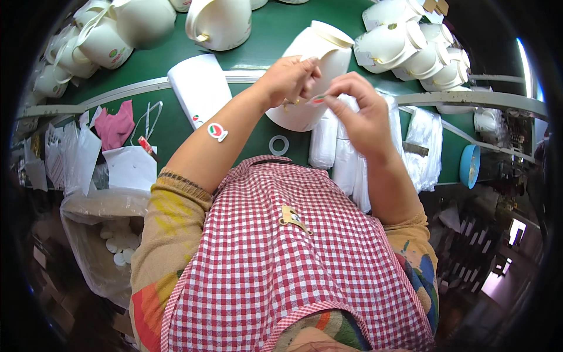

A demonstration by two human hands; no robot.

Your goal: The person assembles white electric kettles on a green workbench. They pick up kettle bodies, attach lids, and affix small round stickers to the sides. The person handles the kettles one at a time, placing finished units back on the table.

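My left hand (pixel 293 81) is closed, thumb against curled fingers, in front of a cream-white bucket (pixel 325 56). Whatever it may pinch is hidden. The bucket leans tilted on the green bench, its rim part pointing up and away. My right hand (pixel 360 111) pinches a small red and green sticker (pixel 318 100) between thumb and forefinger, close to the bucket's side. A similar sticker (pixel 217 132) clings to my left forearm. Beside that forearm lies a white sheet (pixel 202 88) with small red and green marks at its lower end.
More white buckets (pixel 220 23) stand along the back, with others stacked right (pixel 390 47) and left (pixel 105 44). Folded clear plastic bags (pixel 355 155) lie near my right arm. A tape ring (pixel 278 136), pink cloth (pixel 115 124), blue bowl (pixel 469 166) and plastic-lined box (pixel 79 205) surround me.
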